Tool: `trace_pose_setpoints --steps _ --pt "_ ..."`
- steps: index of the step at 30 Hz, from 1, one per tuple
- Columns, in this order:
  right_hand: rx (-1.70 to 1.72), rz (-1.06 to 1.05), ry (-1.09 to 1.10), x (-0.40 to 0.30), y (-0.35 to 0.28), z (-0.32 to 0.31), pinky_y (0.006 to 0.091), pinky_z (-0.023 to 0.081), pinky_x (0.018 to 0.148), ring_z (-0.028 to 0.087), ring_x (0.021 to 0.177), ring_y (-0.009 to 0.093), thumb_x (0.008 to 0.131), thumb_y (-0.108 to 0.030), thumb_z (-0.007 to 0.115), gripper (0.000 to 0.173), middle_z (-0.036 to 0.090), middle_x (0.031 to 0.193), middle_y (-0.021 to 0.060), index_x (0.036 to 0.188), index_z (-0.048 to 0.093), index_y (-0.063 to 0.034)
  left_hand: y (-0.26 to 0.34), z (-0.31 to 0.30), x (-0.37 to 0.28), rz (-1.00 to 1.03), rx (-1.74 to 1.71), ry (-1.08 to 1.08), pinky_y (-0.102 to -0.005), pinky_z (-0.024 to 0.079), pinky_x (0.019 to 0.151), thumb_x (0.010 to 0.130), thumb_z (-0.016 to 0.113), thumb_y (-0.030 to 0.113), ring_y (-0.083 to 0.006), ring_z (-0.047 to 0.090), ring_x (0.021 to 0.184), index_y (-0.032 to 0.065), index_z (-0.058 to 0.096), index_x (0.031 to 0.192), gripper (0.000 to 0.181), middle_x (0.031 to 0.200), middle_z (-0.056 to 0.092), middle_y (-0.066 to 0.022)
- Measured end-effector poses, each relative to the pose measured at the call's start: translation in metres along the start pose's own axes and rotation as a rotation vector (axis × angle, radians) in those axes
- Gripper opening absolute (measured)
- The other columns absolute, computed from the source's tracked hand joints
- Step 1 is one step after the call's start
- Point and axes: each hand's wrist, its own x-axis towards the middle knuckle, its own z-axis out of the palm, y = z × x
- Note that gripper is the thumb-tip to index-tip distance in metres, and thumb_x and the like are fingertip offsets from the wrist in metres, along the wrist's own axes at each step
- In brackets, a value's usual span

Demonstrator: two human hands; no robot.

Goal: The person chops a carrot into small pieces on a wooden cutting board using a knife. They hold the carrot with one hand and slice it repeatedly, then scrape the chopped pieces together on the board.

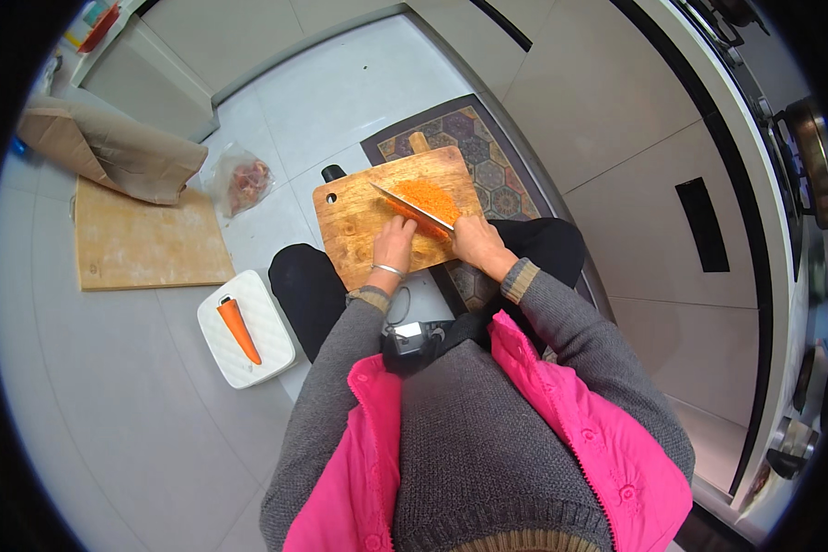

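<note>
A wooden cutting board (348, 238) lies in front of me at knee height. On it is a heap of finely chopped carrot (431, 195). My right hand (481, 243) grips a kitchen knife; its blade (414, 208) slants across the heap with the tip toward the far left. Orange carrot also shows along the near side of the blade. My left hand (395, 245), with a bangle at the wrist, has its curled fingertips at this carrot, close to the blade. Whether the fingers pinch any of it cannot be seen.
A whole carrot (239, 331) lies on a white lidded container (214, 348) by my left knee. Beyond are a larger wooden board (152, 245), brown paper (117, 148) and a plastic bag of meat (245, 183). Cabinets (652, 228) rise close on the right, above a patterned mat (500, 172).
</note>
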Motion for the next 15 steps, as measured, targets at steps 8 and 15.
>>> trace_pose_setpoints --steps 8,15 --pt "0.1 0.043 0.019 0.023 0.003 0.024 0.0481 0.054 0.077 0.066 0.088 0.044 0.083 -0.017 0.063 0.025 0.066 0.089 0.0301 0.088 0.069 0.0064 -0.002 0.004 0.001 0.001 -0.032 0.033 -0.0437 0.047 0.079 0.079 0.058 0.004 -0.0329 0.055 0.097 0.0087 0.062 0.101 0.023 0.101 0.057 -0.0124" --pt "0.106 0.023 0.036 0.005 0.002 0.008 0.049 0.054 0.076 0.066 0.086 0.044 0.084 -0.019 0.063 0.026 0.066 0.088 0.0299 0.088 0.07 0.0062 -0.006 0.008 -0.008 0.028 -0.083 0.08 -0.0424 0.047 0.082 0.079 0.061 0.004 -0.0344 0.054 0.096 0.0056 0.065 0.095 0.017 0.097 0.056 -0.0142"
